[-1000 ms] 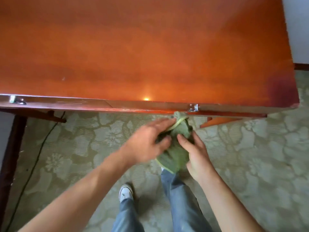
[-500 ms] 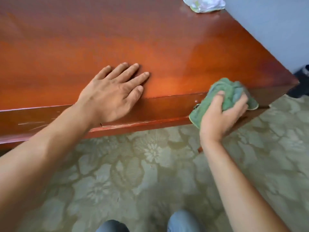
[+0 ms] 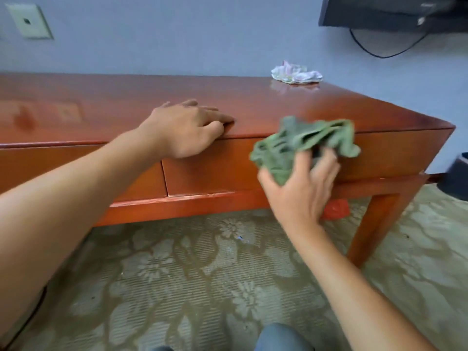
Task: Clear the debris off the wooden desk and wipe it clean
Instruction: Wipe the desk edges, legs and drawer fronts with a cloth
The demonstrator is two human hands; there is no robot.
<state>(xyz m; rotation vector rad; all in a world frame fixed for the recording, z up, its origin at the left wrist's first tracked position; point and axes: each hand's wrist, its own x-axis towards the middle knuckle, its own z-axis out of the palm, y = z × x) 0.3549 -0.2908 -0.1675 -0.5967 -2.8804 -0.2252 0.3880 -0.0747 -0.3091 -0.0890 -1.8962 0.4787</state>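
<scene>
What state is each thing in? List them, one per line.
Desk: upright, top glossy, one crumpled wrapper on it.
Drawer: closed.
Wrapper: crumpled, lying at the desk's far right corner by the wall.
Cloth: bunched, gripped in front of the drawer.
Left hand: resting on the desk's front edge, holding nothing.
Right hand: holding the cloth.

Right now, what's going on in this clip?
A person is cleaning a wooden desk. The right hand grips a crumpled green cloth in front of the desk's front edge, near the right-hand drawer front. The left hand rests on the top at the front edge. A crumpled white wrapper or tissue lies at the far right corner, not yet cleared.
</scene>
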